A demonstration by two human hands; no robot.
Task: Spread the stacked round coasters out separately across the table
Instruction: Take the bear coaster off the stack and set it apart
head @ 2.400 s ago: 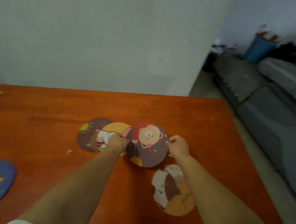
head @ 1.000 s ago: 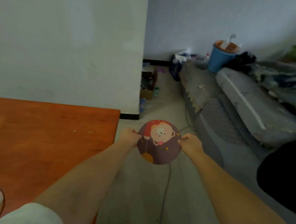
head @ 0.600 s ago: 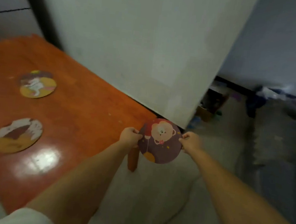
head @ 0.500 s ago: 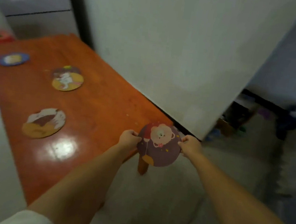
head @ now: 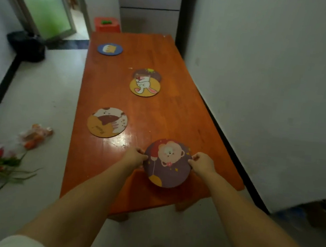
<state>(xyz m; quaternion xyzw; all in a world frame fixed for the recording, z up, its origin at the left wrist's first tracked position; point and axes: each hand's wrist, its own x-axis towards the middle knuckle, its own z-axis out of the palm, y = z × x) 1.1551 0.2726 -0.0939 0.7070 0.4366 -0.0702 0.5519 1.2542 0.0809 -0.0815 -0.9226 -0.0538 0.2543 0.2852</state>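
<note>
Beneath rabbit coaster [head: 145, 86], another half-hidden.

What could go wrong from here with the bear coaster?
1. The bear coaster, pinched at its edges by the left hand and right hand, sits over the table's near end; released too close to the edge, it may slide off.
2. The rabbit coaster overlaps a purple coaster, so that pair is easy to overlook.

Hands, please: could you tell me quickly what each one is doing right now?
Left hand: closed on the left edge of the bear coaster.
Right hand: closed on its right edge.
</note>
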